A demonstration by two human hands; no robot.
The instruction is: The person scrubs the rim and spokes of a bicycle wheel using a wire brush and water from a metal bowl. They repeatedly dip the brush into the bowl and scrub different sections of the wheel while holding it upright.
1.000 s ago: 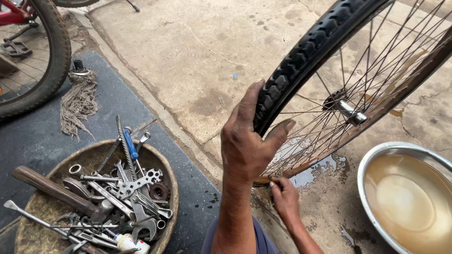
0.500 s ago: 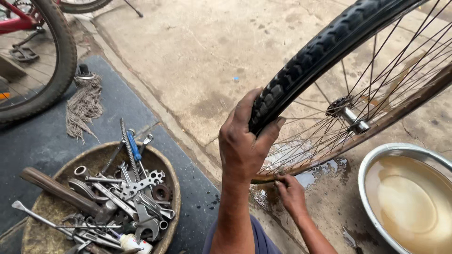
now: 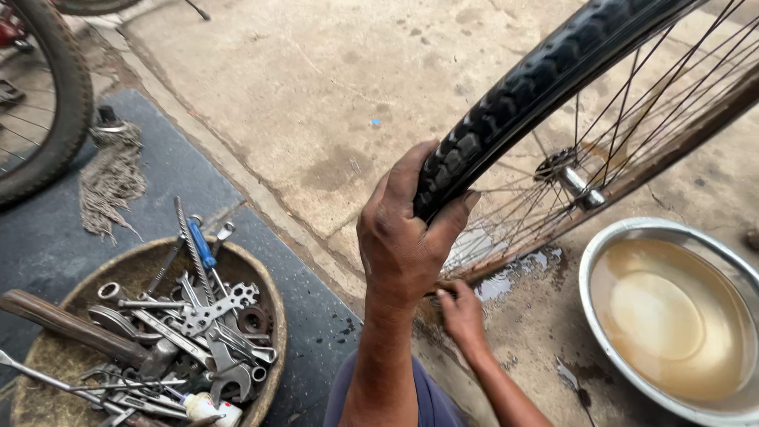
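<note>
A bicycle wheel stands tilted on the concrete, with a black treaded tyre [image 3: 538, 79], thin spokes, a metal hub [image 3: 573, 178] and a rusty rim [image 3: 672, 154]. My left hand [image 3: 403, 241] wraps around the tyre's near end, thumb on the right side and fingers over the tread. Lower down, my right hand [image 3: 462, 312] rests at the bottom of the rim, fingers touching it close to the ground. Whether that hand grips anything is hidden by the rim.
A steel bowl [image 3: 601, 245] of murky brown water sits at the right. A round basket [image 3: 273, 316] full of spanners and other tools stands at the lower left on a dark mat [image 3: 47, 245]. Another bicycle wheel [image 3: 67, 103] and a frayed thread bundle [image 3: 111, 178] lie at the left. A small puddle [image 3: 506, 281] lies under the rim.
My left hand has closed more fully around the tyre, and the wheel has tipped a little lower. My right hand has shifted slightly up along the rim.
</note>
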